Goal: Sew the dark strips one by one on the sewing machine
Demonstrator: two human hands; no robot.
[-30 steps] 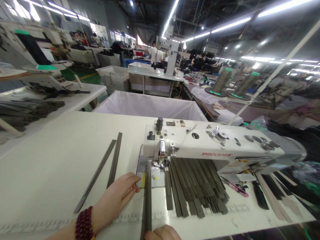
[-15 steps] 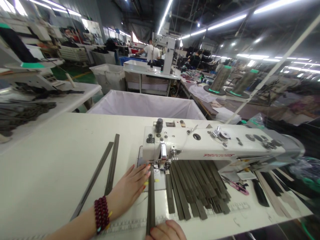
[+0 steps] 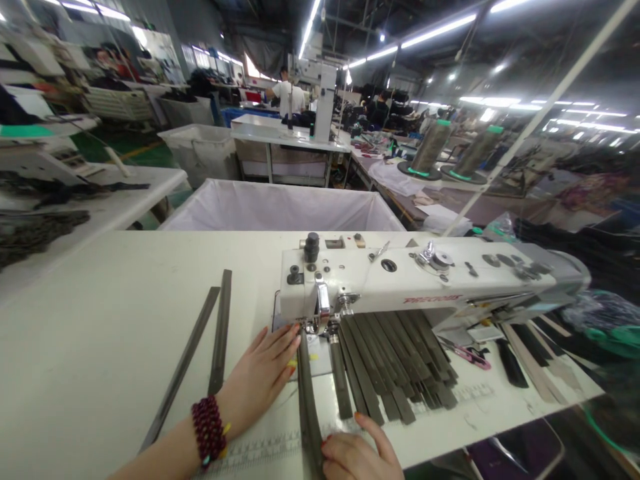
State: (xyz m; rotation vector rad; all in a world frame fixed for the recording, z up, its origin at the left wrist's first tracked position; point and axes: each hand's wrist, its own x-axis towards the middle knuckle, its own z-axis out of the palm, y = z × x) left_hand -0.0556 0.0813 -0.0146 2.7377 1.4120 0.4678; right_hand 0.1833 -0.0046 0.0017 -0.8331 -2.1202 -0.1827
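A white sewing machine [image 3: 415, 277] stands on the white table [image 3: 100, 333]. A long dark grey strip [image 3: 307, 393] runs from the table's near edge up to the presser foot [image 3: 314, 327]. My left hand [image 3: 263, 370] lies flat with fingers stretched out, fingertips against the strip's left side just before the foot. My right hand [image 3: 357, 453] rests at the near edge, its fingers touching the strip's lower end; a thumb points up. A red bead bracelet [image 3: 207, 430] sits on my left wrist.
A fanned pile of several grey strips [image 3: 395, 367] lies under the machine arm. Two more strips [image 3: 210, 340] lie to the left. Pink snips [image 3: 470, 357] sit right of the pile. A white-lined bin [image 3: 280, 207] stands behind the table. Other people work at far benches.
My left hand has slid forward along the strip to the presser foot. My right hand has come further into view at the strip's near end. The camera has tilted slightly down.
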